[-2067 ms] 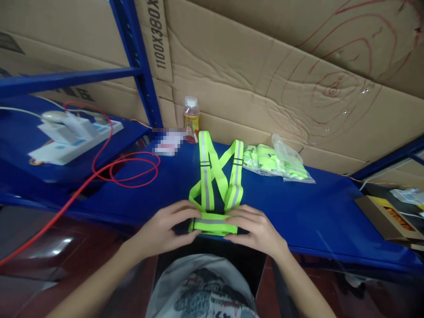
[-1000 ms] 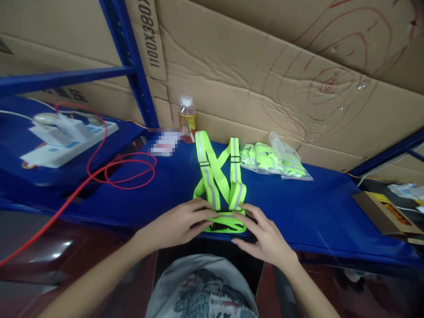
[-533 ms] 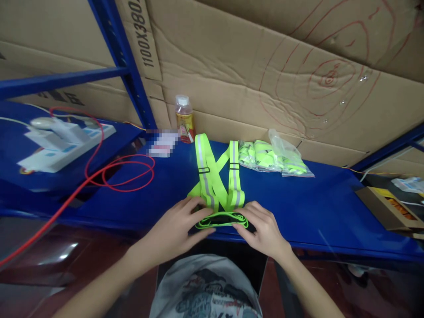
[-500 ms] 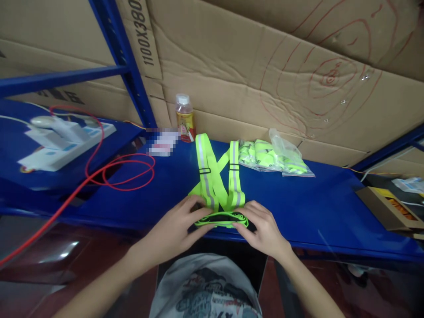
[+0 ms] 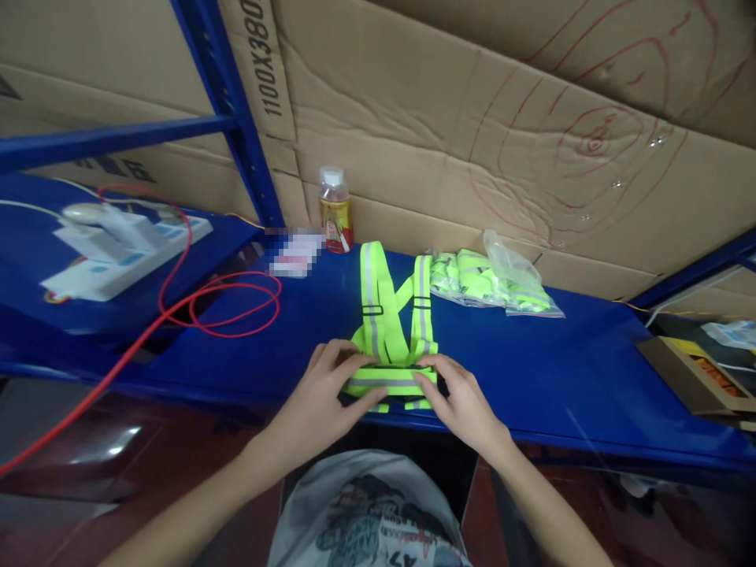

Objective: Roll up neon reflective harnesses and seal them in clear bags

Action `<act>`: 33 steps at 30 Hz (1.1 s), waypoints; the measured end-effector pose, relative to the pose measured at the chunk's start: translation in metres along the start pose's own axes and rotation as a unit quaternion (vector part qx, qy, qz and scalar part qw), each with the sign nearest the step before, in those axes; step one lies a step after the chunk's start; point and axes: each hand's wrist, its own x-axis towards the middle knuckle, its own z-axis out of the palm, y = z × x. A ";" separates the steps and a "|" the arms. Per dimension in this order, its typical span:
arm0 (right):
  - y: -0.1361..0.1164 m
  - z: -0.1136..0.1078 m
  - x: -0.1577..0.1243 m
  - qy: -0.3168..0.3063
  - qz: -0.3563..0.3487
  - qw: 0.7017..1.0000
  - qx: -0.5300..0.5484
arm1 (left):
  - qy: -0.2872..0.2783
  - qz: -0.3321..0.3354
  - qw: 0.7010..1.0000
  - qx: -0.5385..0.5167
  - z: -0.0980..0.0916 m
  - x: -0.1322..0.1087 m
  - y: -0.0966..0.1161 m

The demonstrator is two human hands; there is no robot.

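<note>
A neon yellow-green reflective vest (image 5: 378,323) made of straps with grey stripes lies near the front edge of the blue shelf. Its shoulder straps stretch away from me and cross, with black buckles on them. The waistband is folded into a flat bundle, stripe facing up. My left hand (image 5: 334,386) pinches the bundle's left end between thumb and fingers. At the right end, my right hand (image 5: 464,398) grips it the same way. Two short strap ends poke out below the bundle.
Bagged neon straps (image 5: 490,279) lie at the back against cardboard. A bottle (image 5: 335,213) stands at the back left. Left of me are a looped red cable (image 5: 236,307) and a white power strip (image 5: 127,256). An open carton (image 5: 697,374) sits at the right.
The folded waistband has turned from edge-up to flat, so its grey stripe now shows. Both hands still hold its ends. The view has shifted slightly.
</note>
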 end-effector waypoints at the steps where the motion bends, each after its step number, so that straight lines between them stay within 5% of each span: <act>1: 0.000 0.000 0.000 -0.002 -0.009 1.000 -0.004 | -0.009 -0.008 1.000 -0.007 -0.001 0.000 0.000; 7: -0.002 0.002 0.003 -0.010 -0.010 0.997 -0.075 | -0.080 -0.034 0.994 -0.068 -0.004 0.013 -0.001; 15: 0.007 0.004 0.004 0.019 -0.021 0.984 -0.177 | -0.012 0.100 0.993 0.065 -0.001 0.012 -0.010; 23: 0.004 -0.013 -0.004 -0.092 -0.048 0.982 -0.161 | -0.087 0.179 0.973 0.118 -0.012 0.008 -0.010; 29: 0.003 -0.020 0.000 -0.052 -0.074 0.982 -0.164 | -0.077 0.171 0.979 0.076 -0.012 0.018 -0.005; 33: -0.002 -0.020 0.006 -0.051 -0.047 0.996 -0.051 | -0.085 0.134 0.987 0.013 -0.009 0.025 -0.001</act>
